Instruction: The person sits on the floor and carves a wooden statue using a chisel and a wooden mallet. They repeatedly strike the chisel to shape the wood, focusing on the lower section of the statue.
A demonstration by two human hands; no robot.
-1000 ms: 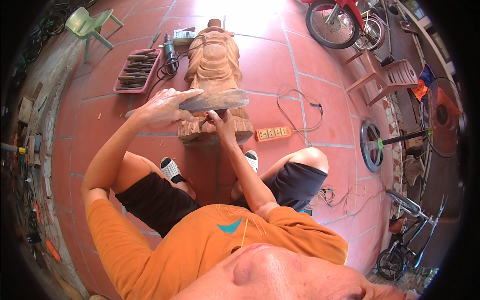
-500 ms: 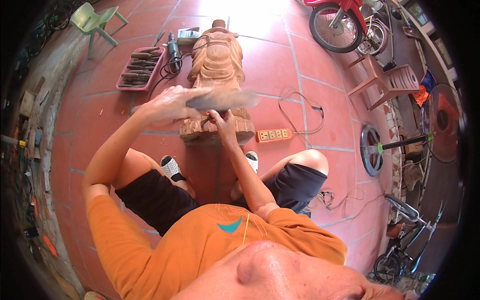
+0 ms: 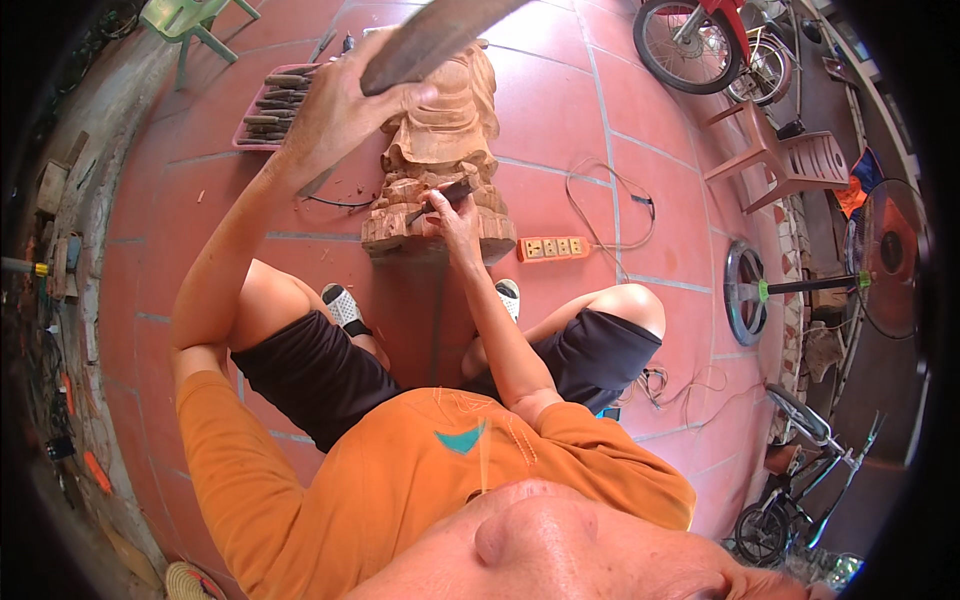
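A carved wooden statue (image 3: 440, 140) stretches away from me on the tiled floor, its broad base (image 3: 485, 232) nearest my feet. Over its far part, my left hand (image 3: 345, 105) is raised and closed around a thick greyish-brown wooden club (image 3: 430, 42). The club hides the statue's head, and its far end runs out of the picture. My right hand (image 3: 457, 222) is at the base, fingers wrapped around a chisel with a dark handle (image 3: 460, 188). The chisel's blade points left and down to the carved wood of the base. Club and chisel are apart.
A pink basket of carving tools (image 3: 268, 125) lies left of the statue, partly behind my forearm. An orange power strip (image 3: 553, 249) with a looping cord is right of the base. Farther right are a pink chair (image 3: 775, 160), a fan (image 3: 885, 250) and a red motorbike (image 3: 700, 40).
My left hand has lifted the club up and away from the chisel, where it was a blur before. My right hand stays at the base, with the chisel's handle now in sight.
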